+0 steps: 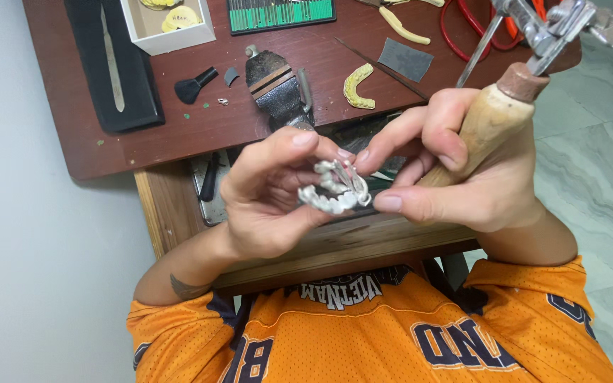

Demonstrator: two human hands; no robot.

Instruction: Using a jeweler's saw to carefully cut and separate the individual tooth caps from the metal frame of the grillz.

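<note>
Where the two hands meet above the near edge of the brown wooden bench [179,135], a curved silvery metal tooth-shaped piece [335,188] lies pinched between them, its long axis running hand to hand; left hand [267,195] grips its left end, right hand [455,177] grips its right end while clasping a wooden-handled tool [494,117]

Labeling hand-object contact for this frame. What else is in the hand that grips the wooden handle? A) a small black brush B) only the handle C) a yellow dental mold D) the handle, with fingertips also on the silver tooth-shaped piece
D: the right hand wraps the wooden handle while its thumb and forefinger pinch the silver tooth-shaped piece, which the left hand also holds; the black brush and yellow mold lie untouched on the table.
</note>
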